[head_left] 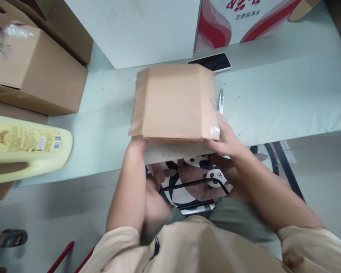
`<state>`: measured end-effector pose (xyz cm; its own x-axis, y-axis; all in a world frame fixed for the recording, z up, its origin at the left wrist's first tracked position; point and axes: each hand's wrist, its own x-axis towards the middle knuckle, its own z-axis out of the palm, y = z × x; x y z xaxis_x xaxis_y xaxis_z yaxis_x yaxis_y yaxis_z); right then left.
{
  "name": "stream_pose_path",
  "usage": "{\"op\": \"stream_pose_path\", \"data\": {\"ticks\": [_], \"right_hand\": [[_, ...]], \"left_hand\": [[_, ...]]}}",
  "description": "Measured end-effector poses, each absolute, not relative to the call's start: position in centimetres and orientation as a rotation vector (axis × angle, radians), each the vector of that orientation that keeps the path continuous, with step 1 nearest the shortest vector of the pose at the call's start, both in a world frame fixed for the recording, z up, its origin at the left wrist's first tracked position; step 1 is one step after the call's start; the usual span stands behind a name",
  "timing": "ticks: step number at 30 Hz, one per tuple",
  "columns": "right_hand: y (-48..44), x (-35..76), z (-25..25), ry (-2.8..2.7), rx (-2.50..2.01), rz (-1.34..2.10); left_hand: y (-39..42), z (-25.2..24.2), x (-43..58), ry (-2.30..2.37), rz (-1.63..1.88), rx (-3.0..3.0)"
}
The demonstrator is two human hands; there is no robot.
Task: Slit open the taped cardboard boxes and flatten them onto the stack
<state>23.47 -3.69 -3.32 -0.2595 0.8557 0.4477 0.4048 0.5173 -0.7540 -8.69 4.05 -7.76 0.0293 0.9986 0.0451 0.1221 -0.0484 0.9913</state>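
Note:
A brown cardboard box [173, 102] is between my two hands at the near edge of the table, its outer flaps angled out at the left and right. My left hand [138, 142] grips its near left corner from below, with most of the fingers hidden by the cardboard. At the near right corner my right hand [226, 136] holds the box, thumb along the bottom edge and fingers up its side. Clear tape shines on the right flap. Just beyond my right hand lies a silver cutter-like tool [221, 100]. A phone [218, 62] lies partly behind the box.
Brown cartons [53, 79] stand at the left behind a yellow jug [31, 142]. A white box [147, 30] and a red-and-white water carton [238, 22] line the back of the pale green table [287, 87]. A person's sandalled foot [14, 238] shows at lower left.

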Motion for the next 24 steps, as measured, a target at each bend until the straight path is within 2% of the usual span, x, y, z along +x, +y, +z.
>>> {"op": "stream_pose_path", "data": {"ticks": [4, 9, 13, 24], "right_hand": [[-4.4, 23.6, -3.6, -1.657, -0.948, 0.944], [-4.9, 23.9, -3.3, -1.645, -0.864, 1.073], [-4.7, 23.6, -2.6, -1.706, -0.838, 1.088], [-4.6, 22.9, -2.6, -1.709, -0.917, 0.98]], "left_hand": [[3.9, -8.0, -8.0, 1.273, 1.103, 1.278], [4.0, -6.1, -6.2, 1.277, 1.196, 1.157], [3.3, -3.5, -4.6, 1.274, 1.396, 0.785], [3.2, 0.1, -2.7, 1.338, 1.645, 0.359]]}}
